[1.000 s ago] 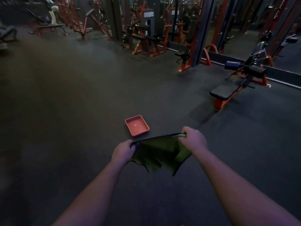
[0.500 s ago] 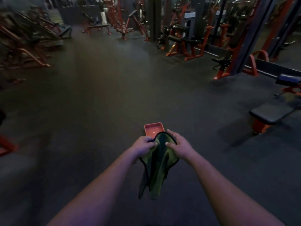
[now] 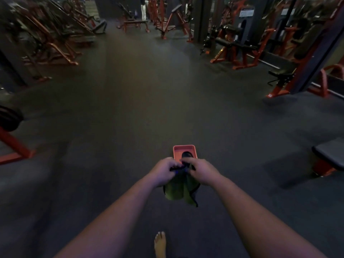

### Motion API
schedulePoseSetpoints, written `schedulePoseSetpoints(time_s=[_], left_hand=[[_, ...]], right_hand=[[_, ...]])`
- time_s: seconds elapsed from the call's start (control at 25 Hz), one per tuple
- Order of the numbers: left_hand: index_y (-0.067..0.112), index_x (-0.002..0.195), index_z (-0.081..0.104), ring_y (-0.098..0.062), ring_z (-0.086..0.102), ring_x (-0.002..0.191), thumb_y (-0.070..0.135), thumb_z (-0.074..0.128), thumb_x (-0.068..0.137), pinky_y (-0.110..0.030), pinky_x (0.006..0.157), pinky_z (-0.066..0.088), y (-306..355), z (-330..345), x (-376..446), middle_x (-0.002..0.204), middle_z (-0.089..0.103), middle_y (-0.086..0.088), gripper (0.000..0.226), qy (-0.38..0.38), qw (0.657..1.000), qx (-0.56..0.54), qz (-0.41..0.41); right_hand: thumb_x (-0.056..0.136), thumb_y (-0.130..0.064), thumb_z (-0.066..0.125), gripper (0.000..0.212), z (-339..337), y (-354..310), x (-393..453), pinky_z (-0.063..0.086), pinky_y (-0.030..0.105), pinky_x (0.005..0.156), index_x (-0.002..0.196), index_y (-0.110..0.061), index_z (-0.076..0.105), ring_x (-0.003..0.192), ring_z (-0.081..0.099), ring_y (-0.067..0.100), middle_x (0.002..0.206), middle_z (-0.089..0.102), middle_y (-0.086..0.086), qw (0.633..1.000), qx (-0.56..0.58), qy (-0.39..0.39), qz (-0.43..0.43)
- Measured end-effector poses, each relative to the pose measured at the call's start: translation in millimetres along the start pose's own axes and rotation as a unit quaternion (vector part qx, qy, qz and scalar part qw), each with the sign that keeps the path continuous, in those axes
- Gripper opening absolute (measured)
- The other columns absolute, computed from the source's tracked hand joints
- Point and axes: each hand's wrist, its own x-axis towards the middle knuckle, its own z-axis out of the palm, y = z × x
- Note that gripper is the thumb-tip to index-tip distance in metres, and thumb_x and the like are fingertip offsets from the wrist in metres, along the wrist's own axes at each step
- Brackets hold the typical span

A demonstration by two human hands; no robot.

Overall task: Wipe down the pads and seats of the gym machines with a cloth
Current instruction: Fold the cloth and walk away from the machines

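Both your left hand (image 3: pixel 163 171) and right hand (image 3: pixel 202 171) grip the cloth (image 3: pixel 179 190) just before the tray (image 3: pixel 184 148) — soft, light, limp — hold its bunched top edge.

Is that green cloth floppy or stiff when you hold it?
Probably floppy: the green cloth hangs in loose folds below the left hand and right hand gripping it. It bunches easily, so likely light too.

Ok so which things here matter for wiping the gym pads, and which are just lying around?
For the job: green cloth, gripped by left hand and right hand; black bench pad.
Just around: orange tray, weight plate, bare foot.
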Motion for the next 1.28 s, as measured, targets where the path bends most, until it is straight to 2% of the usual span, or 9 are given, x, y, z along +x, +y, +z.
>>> schedulePoseSetpoints(time_s=[0.12,0.28,0.48,0.6,0.72,0.88,1.0,1.08,1.28], left_hand=[[0.027,0.118,0.074,-0.019,0.064,0.109,0.012,0.069,0.086,-0.025,0.093,0.048,-22.6,-11.1,36.6,0.113,0.068,0.002,0.036,0.027,0.999,0.038,0.016],[0.028,0.106,0.074,-0.019,0.065,0.102,0.049,0.069,0.088,-0.031,0.082,0.049,-63.4,-37.1,77.7,0.105,0.073,0.003,0.028,0.040,0.986,0.159,-0.024],[0.014,0.077,0.075,-0.005,0.058,0.060,0.032,0.086,0.079,-0.026,0.062,0.046,-86.0,-47.9,133.4,0.064,0.066,0.009,0.021,0.086,0.974,-0.196,-0.077],[0.022,0.078,0.075,-0.002,0.061,0.064,0.013,0.079,0.086,-0.028,0.069,0.050,-77.8,-55.0,163.2,0.069,0.069,0.013,0.013,0.114,0.937,-0.324,-0.065],[0.010,0.102,0.078,0.011,0.062,0.072,0.009,0.075,0.089,-0.023,0.079,0.048,-74.0,-59.9,189.4,0.090,0.075,0.006,0.014,0.108,0.939,-0.325,-0.029],[0.018,0.107,0.075,0.008,0.062,0.078,0.016,0.085,0.079,-0.023,0.077,0.047,-65.3,-74.1,210.5,0.092,0.071,0.007,0.030,0.042,0.962,-0.266,0.035],[0.029,0.109,0.074,-0.012,0.061,0.087,0.039,0.084,0.074,-0.034,0.075,0.049,-57.9,-78.0,233.1,0.094,0.064,0.002,0.038,0.096,0.994,-0.041,0.038],[0.029,0.111,0.074,-0.019,0.064,0.097,0.031,0.076,0.080,-0.034,0.081,0.050,-52.9,-79.3,253.5,0.102,0.068,0.000,0.031,0.127,0.991,0.029,0.009],[0.013,0.104,0.079,-0.009,0.068,0.090,0.007,0.077,0.082,-0.018,0.078,0.046,-55.3,-99.6,308.7,0.097,0.076,0.000,0.023,0.109,0.991,-0.073,-0.029]], right_hand=[[0.093,-0.035,0.064,0.024,-4.9,4.8,38.6,0.054,0.037,0.084,0.117,-0.035,0.066,0.106,0.065,0.025,0.116,0.071,0.000,0.997,-0.058,0.012,0.048],[0.092,-0.040,0.068,0.018,-19.2,10.1,89.9,0.048,0.032,0.068,0.105,-0.027,0.066,0.092,0.064,0.020,0.102,0.069,-0.001,0.993,-0.037,0.034,0.103],[0.090,-0.019,0.072,0.008,-20.3,11.2,145.3,0.058,0.042,0.074,0.093,-0.023,0.065,0.078,0.065,0.021,0.088,0.068,0.003,0.966,0.174,0.097,0.166],[0.100,-0.011,0.058,0.009,-32.8,-5.7,160.8,0.058,0.040,0.065,0.100,-0.015,0.066,0.065,0.064,0.017,0.086,0.066,0.010,0.897,0.393,0.068,0.192],[0.102,-0.004,0.047,0.022,-45.7,-9.8,178.4,0.058,0.038,0.065,0.114,-0.014,0.062,0.074,0.070,0.015,0.088,0.069,0.008,0.863,0.477,0.029,0.162],[0.100,0.001,0.052,0.015,-51.9,-0.8,218.6,0.056,0.032,0.052,0.106,-0.009,0.061,0.053,0.066,0.011,0.069,0.069,0.002,0.887,0.423,0.112,0.151],[0.096,-0.004,0.063,0.011,-57.6,9.2,246.5,0.054,0.031,0.047,0.093,-0.014,0.066,0.049,0.067,0.017,0.066,0.072,0.003,0.900,0.385,0.141,0.148],[0.092,-0.013,0.070,0.009,-66.2,22.7,264.5,0.054,0.031,0.053,0.086,-0.020,0.069,0.054,0.069,0.017,0.066,0.072,0.002,0.929,0.320,0.131,0.135],[0.083,-0.058,0.071,0.031,-110.3,77.4,296.5,0.043,0.029,0.057,0.076,-0.030,0.063,0.068,0.062,0.011,0.071,0.065,-0.008,0.997,0.015,0.074,0.037]])
